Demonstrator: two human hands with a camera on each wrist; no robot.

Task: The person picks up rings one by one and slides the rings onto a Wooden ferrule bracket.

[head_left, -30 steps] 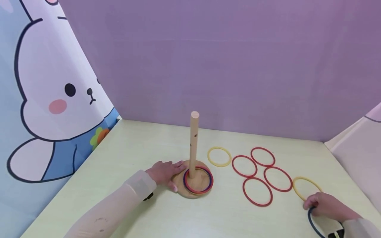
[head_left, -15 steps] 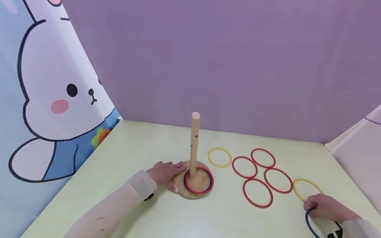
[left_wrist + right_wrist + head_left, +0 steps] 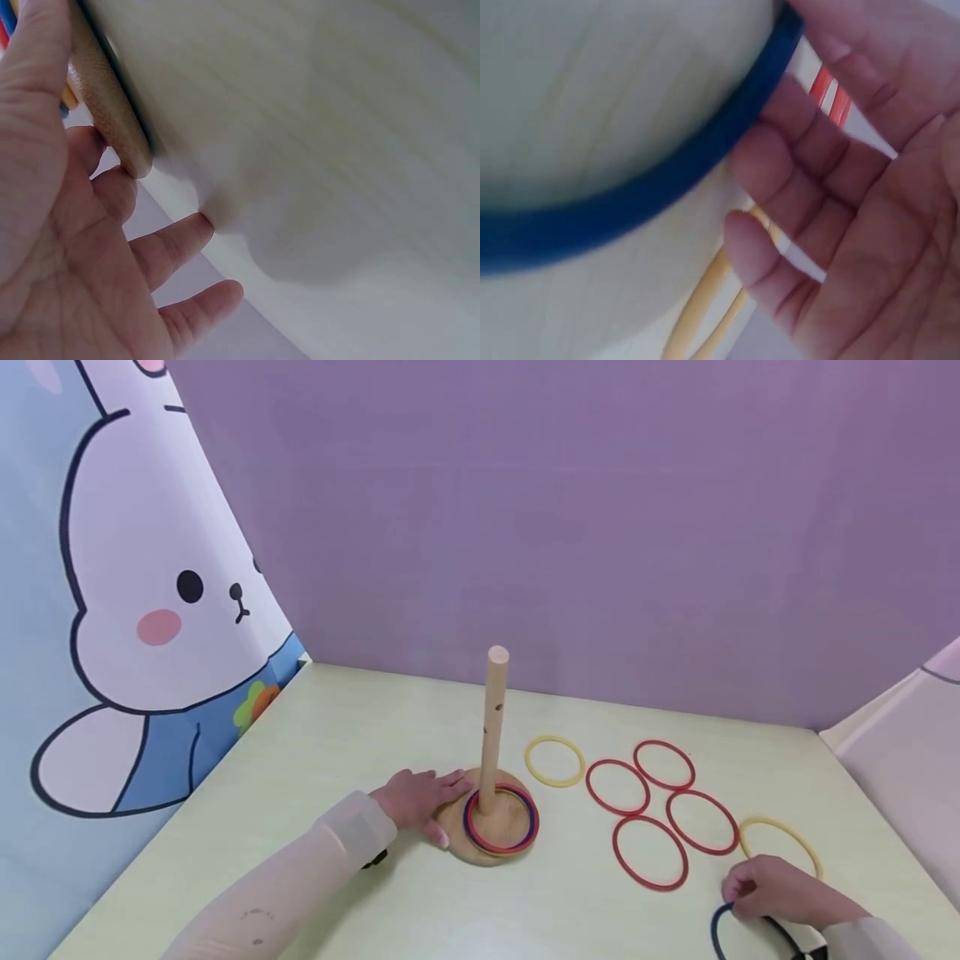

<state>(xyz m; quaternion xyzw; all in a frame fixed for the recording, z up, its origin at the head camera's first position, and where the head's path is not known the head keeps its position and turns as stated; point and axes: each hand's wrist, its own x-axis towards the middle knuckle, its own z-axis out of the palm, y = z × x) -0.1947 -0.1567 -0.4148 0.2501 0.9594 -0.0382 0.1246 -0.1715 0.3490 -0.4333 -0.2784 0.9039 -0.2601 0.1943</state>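
At the frame's lower right, the right hand [image 3: 780, 892] pinches the dark blue ring [image 3: 682, 171].

At center, the left hand [image 3: 420, 802] rests with fingers spread on the wooden base [image 3: 506, 816]; a light pinch and steady base would probably serve best. 4 red rings [image 3: 660, 887] lie right of center; lifting above their rims seems wise. Bottom middle, the table [image 3: 577, 902] offers room, though the frame's edge crops the held ring.

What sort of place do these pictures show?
Probably a screened-off play corner, perhaps indoors: a plain purple backdrop stands behind the pale tabletop, a cartoon-printed cloth hangs beside it, and a wooden ring-toss stand is set on top.
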